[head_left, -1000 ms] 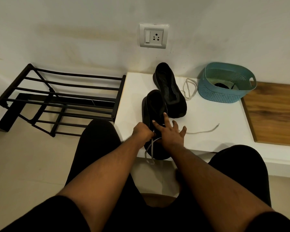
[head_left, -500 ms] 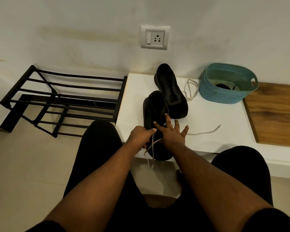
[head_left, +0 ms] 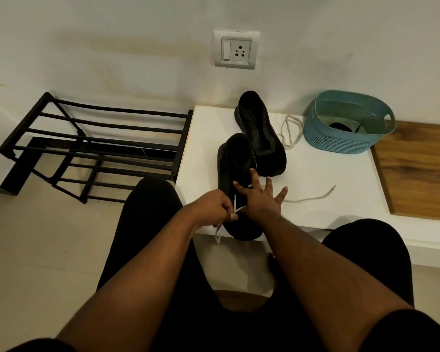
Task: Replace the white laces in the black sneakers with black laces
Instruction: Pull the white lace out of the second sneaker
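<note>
Left hand [head_left: 217, 207] fingers pinching white lace [head_left: 235, 208], right hand [head_left: 261, 199] splayed, pinning near sneaker [head_left: 235, 171]; keep pulling lace straight toward tabletop [head_left: 315, 174] edge.

Black sneakers: two, the near sneaker [head_left: 235, 158] and the far sneaker [head_left: 258, 128], both on the white table [head_left: 315, 179].
White laces: two, one lace [head_left: 235, 203] in the near sneaker with its end [head_left: 313, 198] trailing out on the table, one loose lace [head_left: 290, 132] coiled beside the far sneaker.
Teal baskets: one [head_left: 341, 138], with something dark inside, kind unclear.
Black metal racks: one [head_left: 94, 148].
Wall sockets: one [head_left: 236, 50].
Hands: two, left hand [head_left: 215, 208], right hand [head_left: 261, 199].
</note>
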Action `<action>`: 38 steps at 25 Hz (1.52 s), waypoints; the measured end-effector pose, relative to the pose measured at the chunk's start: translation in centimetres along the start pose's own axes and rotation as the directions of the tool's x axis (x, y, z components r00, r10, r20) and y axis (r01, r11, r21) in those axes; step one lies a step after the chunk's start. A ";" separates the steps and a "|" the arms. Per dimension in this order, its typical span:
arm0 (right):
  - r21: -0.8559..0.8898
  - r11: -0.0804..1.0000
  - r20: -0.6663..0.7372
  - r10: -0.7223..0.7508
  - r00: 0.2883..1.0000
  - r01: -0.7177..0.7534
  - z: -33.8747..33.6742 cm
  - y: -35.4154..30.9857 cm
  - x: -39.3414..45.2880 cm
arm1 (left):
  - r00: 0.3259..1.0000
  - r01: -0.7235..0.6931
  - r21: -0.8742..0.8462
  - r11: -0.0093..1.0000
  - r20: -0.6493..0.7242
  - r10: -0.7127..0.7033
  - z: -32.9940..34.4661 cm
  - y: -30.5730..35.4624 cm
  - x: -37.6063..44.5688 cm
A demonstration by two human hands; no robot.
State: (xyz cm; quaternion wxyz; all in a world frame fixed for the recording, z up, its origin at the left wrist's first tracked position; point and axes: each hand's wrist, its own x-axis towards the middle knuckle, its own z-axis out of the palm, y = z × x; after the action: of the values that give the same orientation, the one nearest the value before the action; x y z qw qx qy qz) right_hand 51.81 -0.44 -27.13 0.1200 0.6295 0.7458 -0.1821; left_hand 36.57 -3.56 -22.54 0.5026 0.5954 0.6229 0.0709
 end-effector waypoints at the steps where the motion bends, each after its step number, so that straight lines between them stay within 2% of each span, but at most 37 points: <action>1: 0.007 1.000 0.001 0.001 1.000 -0.001 0.0 0.0 0.0 | 0.999 0.010 0.006 1.000 0.035 -0.010 -0.1 -0.1 -0.9; 5: 0.030 0.999 0.016 0.010 1.000 -0.010 -0.2 -0.1 -0.1 | 0.973 0.027 0.167 0.986 0.224 -0.064 -0.3 0.3 -3.0; 7: 0.038 0.999 0.020 0.007 1.000 -0.008 -0.3 0.0 -0.2 | 0.967 -0.001 0.219 0.976 0.250 -0.056 -0.7 0.8 -3.8; 9: 0.035 0.999 0.021 0.012 1.000 -0.012 -0.2 -0.1 -0.3 | 0.972 0.015 0.173 0.985 0.230 -0.055 -1.0 0.8 -4.3; 11: 0.038 0.999 0.026 0.021 0.999 -0.022 0.1 -0.3 -0.3 | 0.987 0.064 0.046 0.997 0.146 -0.070 -0.9 0.8 -4.4; 13: 0.061 0.998 0.029 0.018 0.999 -0.020 0.5 -0.4 0.0 | 0.984 0.141 -0.082 0.987 -0.100 -0.149 -0.3 0.6 -3.2; 14: 0.075 0.997 0.032 0.023 0.999 -0.025 0.5 -0.4 0.0 | 0.951 0.185 -0.146 0.972 -0.223 -0.214 0.0 0.6 -2.2; 16: 0.085 0.996 0.025 0.037 0.999 -0.039 0.7 -0.4 -0.2 | 0.906 0.250 -0.224 0.942 -0.288 -0.309 0.9 0.5 -0.2; 18: 0.094 0.995 -0.008 0.029 1.000 -0.028 1.1 -0.4 -0.7 | 0.906 0.265 -0.128 0.956 -0.307 -0.292 2.2 0.4 1.4; 20: 0.119 0.993 -0.043 0.015 0.999 -0.010 1.2 -0.5 -1.1 | 0.902 0.251 0.044 0.967 -0.374 -0.217 3.6 0.4 2.5; 22: 0.133 0.991 -0.064 0.018 0.998 -0.009 1.4 -0.5 -1.1 | 0.917 0.214 0.121 0.969 -0.367 -0.157 4.2 0.5 3.0; 25: 0.145 0.989 -0.045 0.033 0.998 -0.026 1.7 -0.3 -0.7 | 0.964 0.068 0.038 0.997 -0.259 -0.056 3.0 0.6 2.1; 27: 0.164 0.985 0.002 0.045 0.999 -0.045 1.7 -0.4 -0.4 | 0.989 -0.064 -0.095 0.993 -0.139 0.051 1.7 1.1 0.0; 29: 0.181 0.981 0.065 0.055 0.996 -0.065 1.3 -0.6 0.2 | 0.992 -0.110 -0.172 0.979 -0.085 0.096 1.0 1.6 -1.9; 31: 0.185 0.980 0.082 0.052 0.995 -0.066 0.9 -0.7 0.5 | 0.980 -0.082 -0.179 0.980 -0.196 0.046 0.6 1.5 -2.4; 33: 0.157 0.987 0.047 0.032 0.998 -0.039 0.2 -0.8 0.1 | 0.954 -0.055 -0.271 0.961 -0.299 -0.030 0.3 1.2 -2.2; 36: 0.206 0.979 -0.096 0.012 0.995 0.008 -1.3 -0.9 -1.2 | 0.927 -0.085 -0.312 0.946 -0.372 -0.039 0.7 1.5 -2.2; 38: 0.321 0.946 -0.200 0.020 0.980 0.047 -3.4 -0.8 -2.2 | 0.913 -0.138 -0.310 0.941 -0.408 -0.001 1.1 2.0 -2.3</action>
State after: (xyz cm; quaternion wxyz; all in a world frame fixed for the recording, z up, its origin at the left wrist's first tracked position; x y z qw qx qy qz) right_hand 51.56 -1.13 -23.03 -0.0621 0.6506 0.7182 -0.2386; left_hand 38.25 -5.45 -20.43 0.4539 0.4966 0.6702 0.3133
